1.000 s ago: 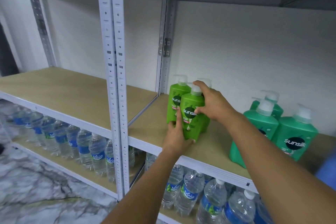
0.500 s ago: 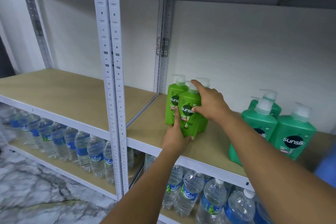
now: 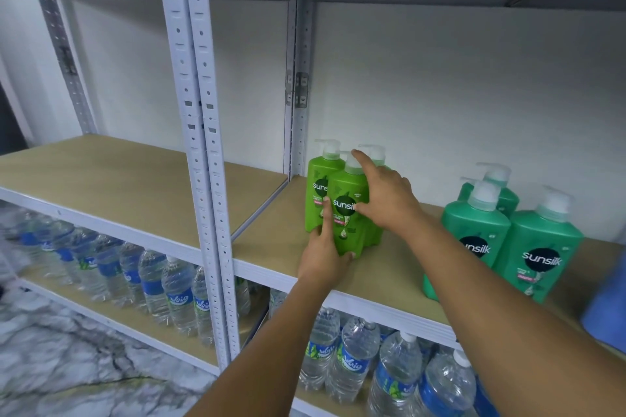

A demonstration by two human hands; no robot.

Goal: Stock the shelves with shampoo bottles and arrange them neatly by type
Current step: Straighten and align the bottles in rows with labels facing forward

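Barely anything's shifted — both hands stay on the front lime bottle (image 3: 346, 213). Left hand (image 3: 324, 256) grips its base; right hand (image 3: 386, 196) pinches it, hiding the rear bottle (image 3: 377, 159), seemingly. Teal bottles (image 3: 538, 254) stand well apart.

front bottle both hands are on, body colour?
Lime green front bottle, white pump; head view.
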